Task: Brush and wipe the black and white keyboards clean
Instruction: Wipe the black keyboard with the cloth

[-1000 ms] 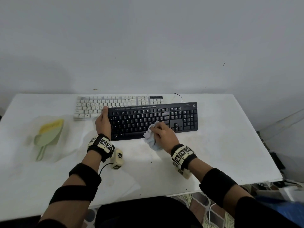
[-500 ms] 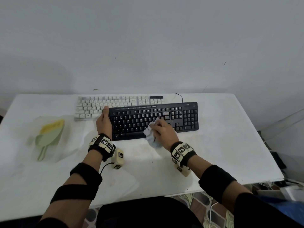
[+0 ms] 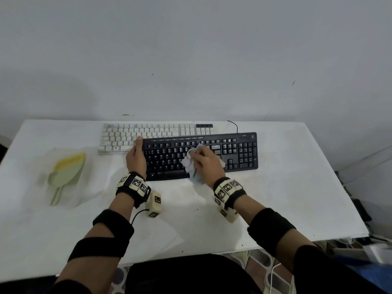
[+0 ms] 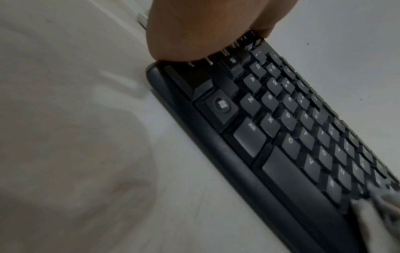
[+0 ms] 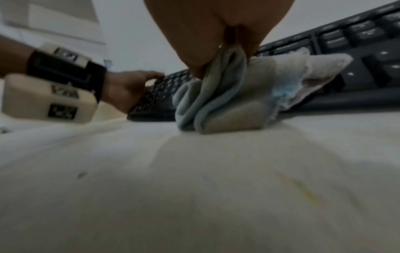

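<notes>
The black keyboard (image 3: 239,151) lies at the middle of the white table (image 3: 297,187). Behind it and to its left, the white keyboard (image 3: 127,136) is partly covered by its back edge. My left hand (image 3: 136,154) rests with straight fingers against the black keyboard's left end (image 4: 173,80); the palm (image 4: 194,30) sits over the corner. My right hand (image 3: 204,161) grips a crumpled pale blue and white cloth (image 3: 189,165) on the middle keys. In the right wrist view the cloth (image 5: 227,95) hangs over the front edge onto the table.
A green and yellow brush (image 3: 65,172) lies in a clear plastic bag at the table's left. A black cable (image 3: 233,125) runs from the black keyboard toward the wall. Off the table's right edge, clutter (image 3: 360,209) sits lower down.
My right hand has slid the cloth away from me, from the front rows toward the upper rows of the black keyboard. The left hand has stayed at the left end.
</notes>
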`<state>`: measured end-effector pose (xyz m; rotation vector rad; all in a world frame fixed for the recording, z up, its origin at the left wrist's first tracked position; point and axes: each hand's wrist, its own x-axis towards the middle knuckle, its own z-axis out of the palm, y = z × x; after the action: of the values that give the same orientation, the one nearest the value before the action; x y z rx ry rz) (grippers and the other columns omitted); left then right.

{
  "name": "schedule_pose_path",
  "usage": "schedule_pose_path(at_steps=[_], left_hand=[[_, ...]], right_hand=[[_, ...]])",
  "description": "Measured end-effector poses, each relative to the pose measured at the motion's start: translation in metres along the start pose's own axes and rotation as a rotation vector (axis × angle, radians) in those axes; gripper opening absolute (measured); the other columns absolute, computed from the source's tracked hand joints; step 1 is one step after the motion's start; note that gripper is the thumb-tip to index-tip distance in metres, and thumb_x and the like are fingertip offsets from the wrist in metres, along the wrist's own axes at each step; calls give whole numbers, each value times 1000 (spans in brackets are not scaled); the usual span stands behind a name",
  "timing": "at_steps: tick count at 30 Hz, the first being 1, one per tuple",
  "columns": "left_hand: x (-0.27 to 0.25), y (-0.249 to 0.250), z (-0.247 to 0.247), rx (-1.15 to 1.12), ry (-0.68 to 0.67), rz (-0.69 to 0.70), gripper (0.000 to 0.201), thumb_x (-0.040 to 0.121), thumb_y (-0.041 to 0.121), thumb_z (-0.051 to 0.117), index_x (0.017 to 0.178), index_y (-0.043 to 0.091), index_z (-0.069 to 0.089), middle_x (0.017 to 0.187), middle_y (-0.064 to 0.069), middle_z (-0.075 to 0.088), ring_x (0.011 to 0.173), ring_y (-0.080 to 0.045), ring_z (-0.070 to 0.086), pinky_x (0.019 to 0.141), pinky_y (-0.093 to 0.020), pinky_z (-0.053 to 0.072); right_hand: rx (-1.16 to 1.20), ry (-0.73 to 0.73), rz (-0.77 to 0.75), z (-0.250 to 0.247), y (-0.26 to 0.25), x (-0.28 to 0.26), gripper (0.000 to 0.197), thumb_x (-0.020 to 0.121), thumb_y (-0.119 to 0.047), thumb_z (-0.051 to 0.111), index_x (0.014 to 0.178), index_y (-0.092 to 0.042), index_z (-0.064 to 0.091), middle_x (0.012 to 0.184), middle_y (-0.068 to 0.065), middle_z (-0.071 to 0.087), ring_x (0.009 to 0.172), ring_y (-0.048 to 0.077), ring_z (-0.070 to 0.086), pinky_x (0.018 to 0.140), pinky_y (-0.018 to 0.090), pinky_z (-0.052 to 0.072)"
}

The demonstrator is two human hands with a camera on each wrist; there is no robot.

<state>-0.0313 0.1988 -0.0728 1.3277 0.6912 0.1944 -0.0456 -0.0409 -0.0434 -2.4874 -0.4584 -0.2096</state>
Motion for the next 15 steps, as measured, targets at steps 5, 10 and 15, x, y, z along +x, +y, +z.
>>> schedule_pose_path(at_steps=[5, 10, 15], left_hand=[[-1, -1, -3, -14, -16, -20, 76, 83, 81, 59, 92, 7, 73, 117, -22, 71, 95, -21, 63, 107, -49, 50], [-4, 3, -1, -4, 5, -36, 60, 89, 73, 59, 47, 30, 58, 66, 13, 54, 75, -14, 51, 94, -45, 52], [0, 1, -3, 19, -12, -25, 55, 79, 84, 60, 74, 31, 75, 92, 10, 76, 97, -15, 69, 105, -45, 52]], right_hand=[[-27, -90, -107, -6, 11, -17, 26, 97, -13, 64, 121, -7, 71, 113, 6, 61, 98, 17, 58, 89, 27, 50], [70, -5, 76, -19, -5, 26, 29, 99, -12, 54, 123, -10, 69, 117, 14, 60, 102, 21, 56, 88, 34, 47], [-73, -158, -22, -14, 0, 20, 25, 101, -15, 51, 118, -9, 69, 114, 12, 60, 99, 24, 54, 83, 34, 45]])
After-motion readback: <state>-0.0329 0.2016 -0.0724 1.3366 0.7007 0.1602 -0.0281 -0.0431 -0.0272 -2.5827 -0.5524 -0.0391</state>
